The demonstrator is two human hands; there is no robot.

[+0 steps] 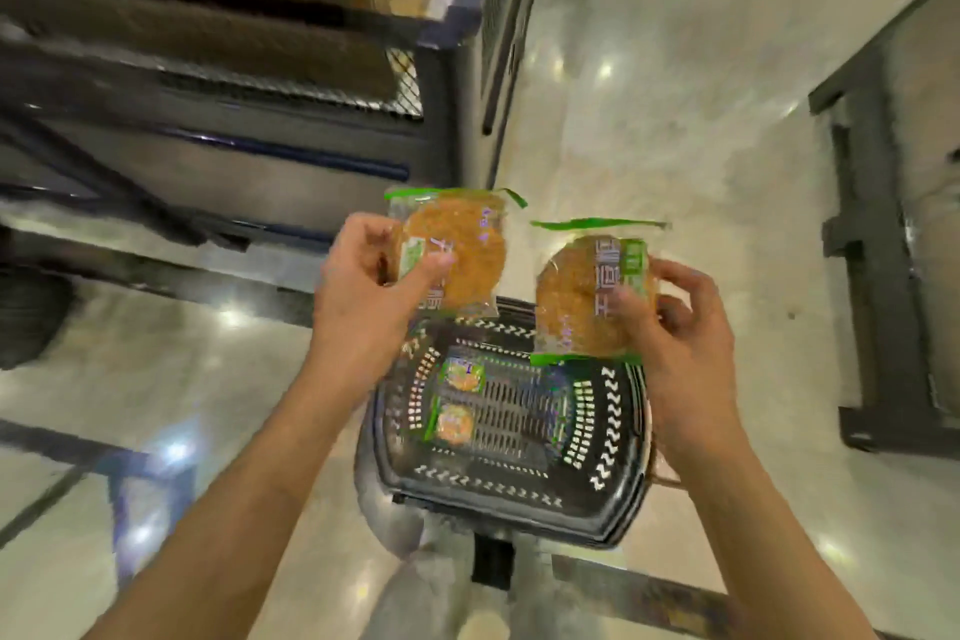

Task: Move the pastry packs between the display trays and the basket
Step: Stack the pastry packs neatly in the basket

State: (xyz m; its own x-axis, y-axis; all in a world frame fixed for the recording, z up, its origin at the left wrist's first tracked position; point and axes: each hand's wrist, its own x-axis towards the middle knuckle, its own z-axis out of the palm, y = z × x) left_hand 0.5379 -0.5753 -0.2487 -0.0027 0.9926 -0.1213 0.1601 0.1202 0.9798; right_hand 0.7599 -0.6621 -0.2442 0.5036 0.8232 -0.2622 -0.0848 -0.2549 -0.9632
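Pastry packs were held up one in each hand, the left hand (363,270) pinching one pack (451,252) and the right hand (670,322) gripping the other (587,296), both directly above the black basket (613,499) on the floor, the right nearer its middle.

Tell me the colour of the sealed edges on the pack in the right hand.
Green, on the pack in the right hand; head view.
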